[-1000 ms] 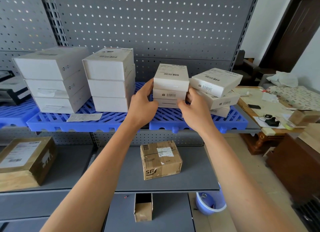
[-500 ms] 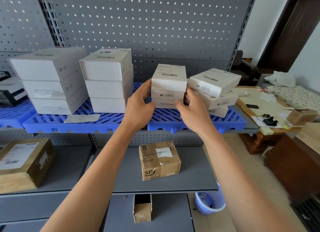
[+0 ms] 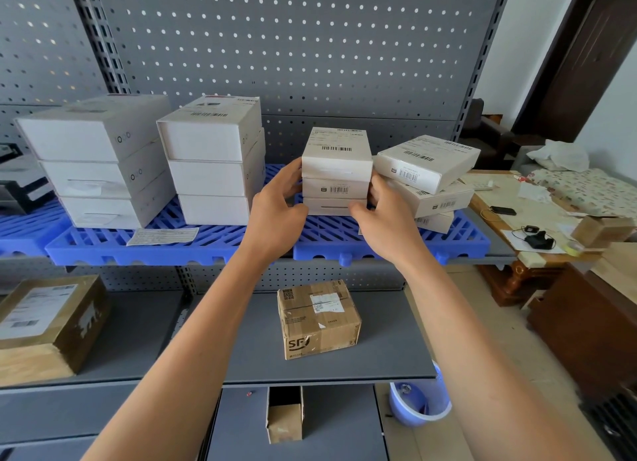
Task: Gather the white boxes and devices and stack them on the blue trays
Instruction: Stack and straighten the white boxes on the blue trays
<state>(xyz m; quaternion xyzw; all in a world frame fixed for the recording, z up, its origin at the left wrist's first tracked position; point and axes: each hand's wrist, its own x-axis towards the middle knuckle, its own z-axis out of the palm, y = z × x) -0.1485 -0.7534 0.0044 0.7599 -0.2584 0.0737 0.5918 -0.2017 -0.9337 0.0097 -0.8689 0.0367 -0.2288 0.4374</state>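
1. At the far left of the shelf, two stacks of three large white boxes (image 3: 100, 160) and (image 3: 213, 160) stood squarely on the left blue tray (image 3: 113, 247), a loose paper slip (image 3: 162, 236) lying in front of them; they looked settled and needed no handling.
2. The left hand (image 3: 275, 205) held the left side of the small three-box stack (image 3: 336, 173), fingers curled around its lower boxes.
3. That stack stood upright on the right blue tray (image 3: 386, 245), its edges nearly flush.
4. The right hand (image 3: 382, 212) gripped the stack's right side, thumb against the front of the bottom box.
5. To square it well, both hands should probably press evenly inward and keep the bottom box flat on the slats, so that the top box does not slide.
6. Just beside it to the right, the skewed stack (image 3: 427, 181) sat with its top box turned and tilted; it likely wanted straightening next, and care was needed not to nudge it.
7. Brown cartons waited on the lower shelf (image 3: 241, 357).
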